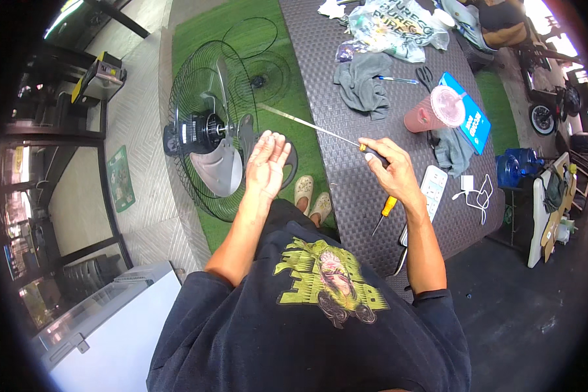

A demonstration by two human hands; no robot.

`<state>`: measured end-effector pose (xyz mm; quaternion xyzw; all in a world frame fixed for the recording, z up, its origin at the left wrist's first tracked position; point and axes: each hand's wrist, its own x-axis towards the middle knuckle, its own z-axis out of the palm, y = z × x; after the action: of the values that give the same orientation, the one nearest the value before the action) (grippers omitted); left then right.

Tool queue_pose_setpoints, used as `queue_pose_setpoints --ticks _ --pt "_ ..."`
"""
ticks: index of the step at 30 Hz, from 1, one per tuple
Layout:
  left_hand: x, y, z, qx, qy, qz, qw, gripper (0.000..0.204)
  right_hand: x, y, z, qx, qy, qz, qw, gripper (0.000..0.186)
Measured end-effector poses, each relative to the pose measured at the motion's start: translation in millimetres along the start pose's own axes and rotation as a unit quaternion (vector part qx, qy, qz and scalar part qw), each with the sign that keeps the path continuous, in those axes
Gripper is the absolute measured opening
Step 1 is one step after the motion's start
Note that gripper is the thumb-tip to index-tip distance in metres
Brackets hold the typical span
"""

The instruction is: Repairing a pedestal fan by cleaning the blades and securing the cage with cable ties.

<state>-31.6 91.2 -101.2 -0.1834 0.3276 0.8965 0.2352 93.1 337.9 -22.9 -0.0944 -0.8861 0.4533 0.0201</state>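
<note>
Long screwdriver (pixel 313 126) is up in the air over the worktop's (pixel 346 196) left edge, shaft pointing left toward the fan (pixel 206 132). Right hand (pixel 395 170) is curled round its dark handle. Left hand (pixel 266 166) is open, palm up, fingers nearly straight and together, nothing visible in it (can't rule out something tiny).

Fan stands on the green mat (pixel 196 29), blades exposed, rear cage around them. A round wire piece (pixel 277 62) is beyond it on the mat, maybe the front guard.

Step in hand, my read: tool held ready, between actions, with the fan opened up. Can't tell if the tip is touching the cage; looks clear of the hub. Any work on the fan calls for seating the tip squarely, with the left hand steadying the cage or blade.

Further out on the worktop: yellow-handled screwdriver (pixel 389 206) just beside the power strip (pixel 431 189), then a pink drink cup (pixel 431 114), grey cloth (pixel 366 85) and plastic bag (pixel 398 26).
</note>
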Motion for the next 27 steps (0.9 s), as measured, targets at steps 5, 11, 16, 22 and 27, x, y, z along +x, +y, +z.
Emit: queue_pose_setpoints --ticks 5,11,16,22,27 --pt "-2.7 9.3 15.4 0.004 -0.019 0.031 0.999 0.039 -5.7 -3.1 -32.5 -0.113 0.12 -0.196 0.967 0.033" --pt "-3.5 6.6 15.1 -0.015 -0.024 0.039 0.999 0.036 -4.3 -1.2 -28.7 -0.06 0.14 -0.152 0.977 0.026" --pt "-4.2 5.4 9.3 -0.009 -0.006 0.006 1.0 0.024 34.0 -24.3 23.8 0.023 0.076 -0.037 0.996 0.026" --pt "-12.1 11.8 18.4 0.055 -0.067 -0.044 0.995 0.024 86.3 -46.7 119.0 0.26 0.015 -0.092 0.961 0.016" --pt "-7.3 21.6 8.6 0.071 -0.033 -0.058 0.995 0.029 94.9 -52.7 132.4 0.2 0.026 -0.081 0.976 0.016"
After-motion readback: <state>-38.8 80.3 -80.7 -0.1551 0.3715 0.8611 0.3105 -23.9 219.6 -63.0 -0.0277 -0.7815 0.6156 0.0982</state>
